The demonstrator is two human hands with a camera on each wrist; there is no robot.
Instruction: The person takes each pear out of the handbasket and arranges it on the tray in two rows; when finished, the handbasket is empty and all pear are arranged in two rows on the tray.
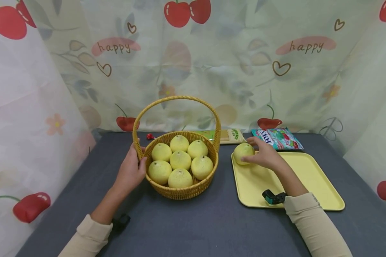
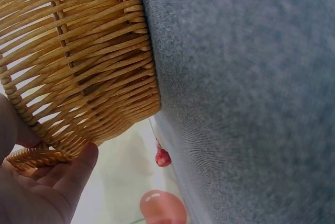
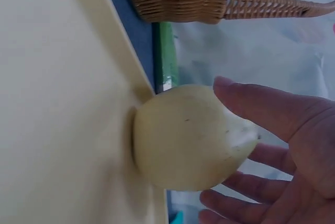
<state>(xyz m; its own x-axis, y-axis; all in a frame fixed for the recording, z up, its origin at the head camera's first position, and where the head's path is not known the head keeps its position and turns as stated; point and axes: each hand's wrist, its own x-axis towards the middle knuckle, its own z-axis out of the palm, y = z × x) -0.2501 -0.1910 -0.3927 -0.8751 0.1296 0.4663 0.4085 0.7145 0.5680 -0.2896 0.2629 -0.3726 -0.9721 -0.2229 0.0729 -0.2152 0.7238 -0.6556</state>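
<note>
- My left hand [image 1: 130, 173] grips the basket [image 1: 183, 193] where handle meets rim; I should brace it gently
- My right hand [image 1: 266, 153] has thumb and fingers about the pomelo [image 1: 243, 151], at the far-left corner of the yellow tray [image 1: 303, 171]; I cannot tell whether they press
- I should bear on its wide body, not its tapered neck, and move vertically past the tray's edge

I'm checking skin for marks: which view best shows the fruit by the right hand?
The right wrist view: this fruit looms large there, small dark marks visible. The head view shows it smaller, partly covered by the right hand. The left wrist view misses it.
</note>
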